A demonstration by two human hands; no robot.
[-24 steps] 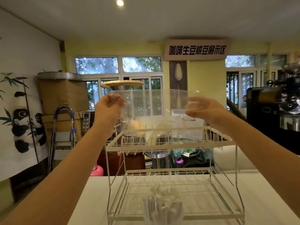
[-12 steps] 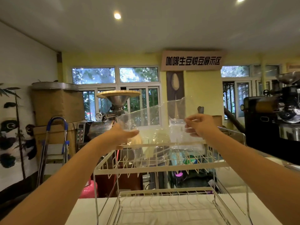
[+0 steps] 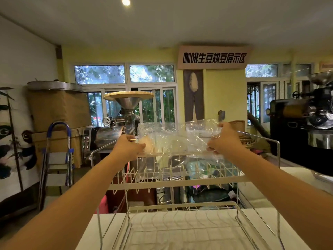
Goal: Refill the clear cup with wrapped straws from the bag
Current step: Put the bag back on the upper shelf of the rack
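Note:
A crinkled clear plastic bag (image 3: 177, 137) is stretched flat between both hands, just above the top shelf of a white wire rack (image 3: 177, 182). My left hand (image 3: 128, 147) pinches the bag's left end. My right hand (image 3: 224, 139) grips its right end. I cannot tell whether straws remain inside the bag. The clear cup of wrapped straws is out of view below the frame.
The rack's lower shelf (image 3: 182, 230) sits on a white counter (image 3: 295, 228). Behind stand a metal grinder with a funnel (image 3: 128, 103), a blue step ladder (image 3: 57, 156), a cardboard-wrapped drum (image 3: 57, 107) and a black roaster (image 3: 304, 129) at right.
Both hands have lowered the bag from in front of the windows down to the rack's top shelf. The view has tilted up, so the cup of straws left the frame.

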